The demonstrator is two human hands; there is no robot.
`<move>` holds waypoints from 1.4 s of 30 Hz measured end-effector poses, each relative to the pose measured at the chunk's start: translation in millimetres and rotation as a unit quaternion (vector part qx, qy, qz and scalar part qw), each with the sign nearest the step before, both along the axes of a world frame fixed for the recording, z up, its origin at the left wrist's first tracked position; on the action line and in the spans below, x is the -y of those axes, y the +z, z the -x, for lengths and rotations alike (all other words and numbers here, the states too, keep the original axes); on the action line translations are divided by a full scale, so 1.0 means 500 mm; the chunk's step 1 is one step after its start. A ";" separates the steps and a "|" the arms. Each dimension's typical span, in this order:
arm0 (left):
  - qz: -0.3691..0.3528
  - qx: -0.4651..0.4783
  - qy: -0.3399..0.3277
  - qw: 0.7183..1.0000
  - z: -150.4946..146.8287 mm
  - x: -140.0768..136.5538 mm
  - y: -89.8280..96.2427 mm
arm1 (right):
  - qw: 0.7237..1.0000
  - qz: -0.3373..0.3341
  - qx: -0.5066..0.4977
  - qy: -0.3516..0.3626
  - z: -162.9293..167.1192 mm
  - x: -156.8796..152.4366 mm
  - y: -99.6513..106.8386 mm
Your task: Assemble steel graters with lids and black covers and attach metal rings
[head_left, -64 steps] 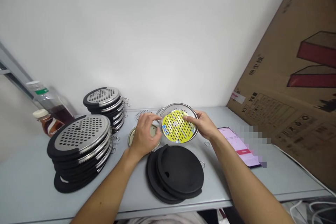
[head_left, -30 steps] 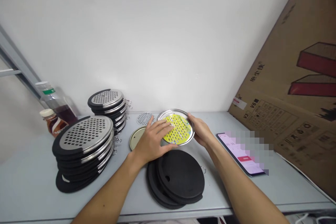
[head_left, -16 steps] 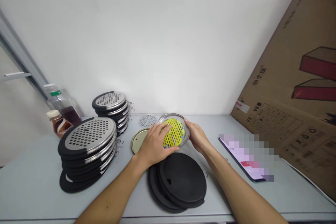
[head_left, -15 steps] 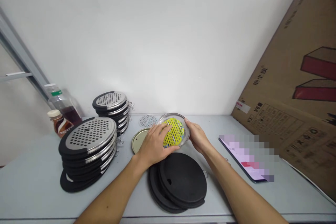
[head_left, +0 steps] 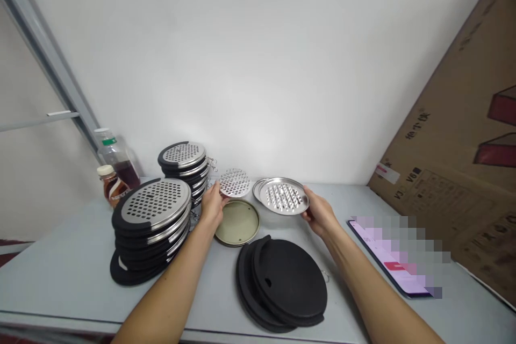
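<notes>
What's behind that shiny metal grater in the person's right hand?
Behind the metal grater, the left edge of another round metal piece peeks out. The grater covers the rest, so its middle is hidden.

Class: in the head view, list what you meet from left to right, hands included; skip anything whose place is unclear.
Bottles → front stack of discs → rear stack of discs → left hand → small perforated disc → rimmed perforated plate → right hand → phone → cardboard box

Bright, fairly even light, prob. from above; wall [head_left: 282, 64] palest mid-frame, dimmer twd top corners. Soft, faint shadows on worktop [head_left: 72, 263]; glints on rimmed steel disc [head_left: 284, 196]. Wide-angle stretch nr edges. Carton [head_left: 443, 172] darker, small print soft. Phone [head_left: 382, 252] partly pixelated.
</notes>
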State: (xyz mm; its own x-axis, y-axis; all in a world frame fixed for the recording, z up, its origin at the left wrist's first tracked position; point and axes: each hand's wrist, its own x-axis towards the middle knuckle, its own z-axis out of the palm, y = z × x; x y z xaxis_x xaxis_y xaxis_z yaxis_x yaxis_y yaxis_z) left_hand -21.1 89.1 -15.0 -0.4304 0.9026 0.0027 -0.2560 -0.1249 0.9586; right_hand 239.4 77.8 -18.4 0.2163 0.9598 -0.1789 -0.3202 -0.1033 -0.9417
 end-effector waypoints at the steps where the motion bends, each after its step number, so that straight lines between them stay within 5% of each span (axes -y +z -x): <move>1: 0.006 0.023 -0.008 1.000 0.003 -0.008 -0.003 | 1.000 -0.001 -0.003 -0.005 -0.005 -0.007 -0.002; 11: 0.051 0.074 -0.094 0.992 0.007 -0.019 -0.018 | 0.993 -0.018 0.014 0.115 0.015 -0.040 -0.033; 16: 0.102 0.044 -0.114 0.987 0.017 -0.019 -0.022 | 0.988 -0.033 0.120 0.091 0.001 -0.051 -0.059; 29: 0.092 -0.074 -0.069 0.991 0.002 -0.019 -0.031 | 0.915 -0.092 0.389 0.048 0.009 -0.030 -0.049; 36: 0.074 -0.217 0.049 0.972 0.051 -0.035 -0.034 | 0.894 -0.111 0.429 0.063 0.017 -0.021 -0.041; 42: 0.124 -0.181 0.007 0.976 0.049 -0.066 -0.042 | 0.895 -0.120 0.425 0.068 0.015 -0.020 -0.044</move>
